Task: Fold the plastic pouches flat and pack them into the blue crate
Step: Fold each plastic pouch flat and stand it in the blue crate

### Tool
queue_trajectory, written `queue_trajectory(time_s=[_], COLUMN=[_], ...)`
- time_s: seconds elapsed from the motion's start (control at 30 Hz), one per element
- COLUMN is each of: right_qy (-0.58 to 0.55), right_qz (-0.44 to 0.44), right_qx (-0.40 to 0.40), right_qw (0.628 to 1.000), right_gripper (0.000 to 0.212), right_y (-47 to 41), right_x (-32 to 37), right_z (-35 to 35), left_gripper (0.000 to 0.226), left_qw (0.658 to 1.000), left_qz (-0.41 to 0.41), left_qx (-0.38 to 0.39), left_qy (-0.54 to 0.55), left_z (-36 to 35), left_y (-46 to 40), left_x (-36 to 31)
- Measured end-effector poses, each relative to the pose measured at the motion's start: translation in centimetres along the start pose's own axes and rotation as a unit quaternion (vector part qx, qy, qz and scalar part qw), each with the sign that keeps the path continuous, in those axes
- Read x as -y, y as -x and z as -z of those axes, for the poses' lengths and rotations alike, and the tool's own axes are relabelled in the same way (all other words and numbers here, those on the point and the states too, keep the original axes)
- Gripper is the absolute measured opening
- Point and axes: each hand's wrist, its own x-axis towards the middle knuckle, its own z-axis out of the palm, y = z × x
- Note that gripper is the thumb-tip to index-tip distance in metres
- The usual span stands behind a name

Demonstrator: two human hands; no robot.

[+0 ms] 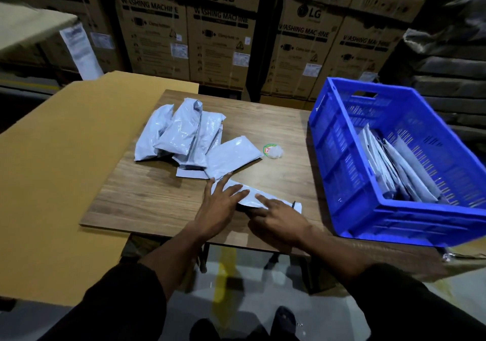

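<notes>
One grey pouch (248, 196) lies flat near the front edge of the wooden surface (147, 193), both hands pressing on it: the left hand (219, 206) spread with straight fingers, the right hand (278, 215) with its forefinger extended across it. Behind sits a loose heap of pouches (184, 135), about six. Right of them, the blue crate (394, 162) holds several folded pouches (394, 169) leaning upright; I cannot count them.

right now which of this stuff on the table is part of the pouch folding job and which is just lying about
Part of the job:
pouch being folded, under left hand and right hand
pile of pouches
blue crate
packed pouches

Just lying about:
round sticker wad
cardboard sheet
</notes>
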Motion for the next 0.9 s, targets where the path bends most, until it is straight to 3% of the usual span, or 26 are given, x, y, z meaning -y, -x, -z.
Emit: queue_trajectory(time_s=[0.07, 0.13, 0.17, 0.27, 0.37, 0.5, 0.73, 0.9], right_qy=[-0.004, -0.018, -0.035, -0.090, -0.103, -0.124, -0.129, -0.086], right_qz=[-0.020, -0.038, -0.053, -0.075, -0.120, -0.135, -0.214, -0.259], right_qx=[0.001, -0.037, -0.057, -0.168, -0.245, -0.322, -0.416, -0.459], right_qw=[1.000, 0.998, 0.996, 0.979, 0.956, 0.929, 0.874, 0.845], right_gripper=[0.056, 0.071, 0.068, 0.031, 0.031, 0.029, 0.034, 0.030], right_y=[-0.2, -0.2, 0.1, 1.7, 3.8, 6.3, 11.9, 16.7], right_x=[-1.2, -2.7, -3.4, -5.6, -7.7, -10.6, -17.0, -22.7], right_z=[1.4, 2.4, 2.5, 3.0, 4.4, 6.5, 9.2, 9.5], left_gripper=[0.051, 0.063, 0.071, 0.086, 0.086, 0.091, 0.070, 0.063], left_qw=[0.999, 0.995, 0.992, 0.989, 0.989, 0.983, 0.987, 0.988], left_qz=[0.027, 0.095, 0.124, 0.138, 0.107, 0.127, 0.117, 0.094], left_qx=[-0.016, -0.028, -0.030, -0.044, -0.060, -0.061, 0.098, 0.118], left_qy=[-0.011, -0.001, 0.011, 0.038, 0.081, 0.117, 0.041, 0.006], left_z=[0.9, 1.5, 1.5, 0.6, -0.3, -0.4, -4.0, -5.7], left_y=[-0.4, -0.5, -0.5, -0.2, -1.1, -3.9, -6.1, -6.9], left_x=[0.0, -0.5, -0.9, -2.7, -4.9, -8.0, -9.9, -12.1])
